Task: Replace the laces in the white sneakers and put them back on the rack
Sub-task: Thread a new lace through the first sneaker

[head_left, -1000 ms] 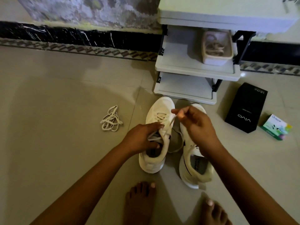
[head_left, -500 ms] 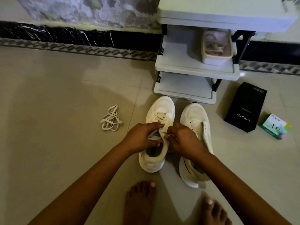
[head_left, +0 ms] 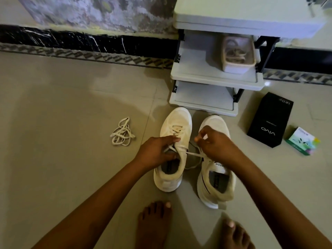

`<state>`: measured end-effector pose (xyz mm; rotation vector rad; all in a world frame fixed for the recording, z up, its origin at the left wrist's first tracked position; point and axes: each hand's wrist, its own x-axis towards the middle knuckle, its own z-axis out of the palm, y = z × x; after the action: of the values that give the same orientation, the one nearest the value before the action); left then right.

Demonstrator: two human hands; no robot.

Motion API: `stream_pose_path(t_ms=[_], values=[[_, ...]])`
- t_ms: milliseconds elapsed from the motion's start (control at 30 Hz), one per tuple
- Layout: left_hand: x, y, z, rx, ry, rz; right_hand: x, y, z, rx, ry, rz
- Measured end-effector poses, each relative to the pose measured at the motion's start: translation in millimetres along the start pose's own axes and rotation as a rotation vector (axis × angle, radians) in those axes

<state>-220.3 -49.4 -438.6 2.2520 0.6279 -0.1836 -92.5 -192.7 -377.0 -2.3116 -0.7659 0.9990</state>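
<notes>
The two white mesh sneakers point(head_left: 177, 123) sit side by side on the beige tiled floor point(head_left: 62, 159), lengthwise, toes toward the grey plastic shoe rack point(head_left: 215, 78). Left hand point(head_left: 155, 151) grips the left one's tongue, right hand point(head_left: 214, 142) pinches its flat cream lace point(head_left: 195, 154). That hand hides the right shoe's eyelets.

I have one wide-angle view, worn on the person's head. It looks forward and steeply down at the floor point(head_left: 53, 123). Both forearms reach in from the bottom edge; the left hand point(head_left: 156, 151) on a sneaker point(head_left: 177, 121) and the right hand point(head_left: 215, 144) on its lace point(head_left: 193, 155) sit mid-frame, close below the lens. Bare feet point(head_left: 154, 223) lie at the bottom edge, the rack point(head_left: 215, 77) and wall point(head_left: 89, 11) at the top.
</notes>
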Motion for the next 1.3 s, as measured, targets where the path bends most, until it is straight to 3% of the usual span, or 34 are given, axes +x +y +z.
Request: stream_pose_path(t_ms=[133, 267, 333, 500, 567, 667, 733, 933, 1033, 1167, 1233, 1300], values=[[2, 3, -4, -0.003, 0.011, 0.004, -1, 8, 25, -0.319, -0.079, -0.132], [0, 5, -4, 0.007, 0.091, -0.054, -1, 5, 15, -0.030, -0.128, -0.267], [-1, 7, 0, 0.058, 0.094, -0.084, -3, 3, 16, -0.008, -0.184, -0.322], [-4, 8, 0, 0.098, 0.084, -0.113, 2, 3, 24, -0.488, -0.355, -0.273], [-5, 6, -7, 0.053, 0.041, -0.105, 3, 4, 25, -0.487, -0.399, -0.216], [-7, 1, -16, 0.058, 0.006, -0.141, 4, 3, 26, -0.291, -0.148, -0.162], [-10, -1, -17, 0.097, 0.021, -0.180, 11, 3, 29, -0.291, 0.011, -0.200], [-11, -2, -12, 0.063, 0.105, -0.201, 27, 7, 45, -0.418, 0.001, -0.249], [-11, 0, -11, 0.054, 0.103, -0.185, 27, 6, 39, -0.138, -0.009, -0.183], [-12, 4, -16, 0.032, 0.139, -0.155, 16, -12, 15, 0.576, -0.061, -0.021], [-14, 10, -23, -0.049, 0.173, -0.151, 12, -23, -4, 0.883, -0.124, -0.018], [-18, 22, -28, -0.220, 0.098, -0.137, 9, -31, -16, 1.153, -0.226, -0.086]])
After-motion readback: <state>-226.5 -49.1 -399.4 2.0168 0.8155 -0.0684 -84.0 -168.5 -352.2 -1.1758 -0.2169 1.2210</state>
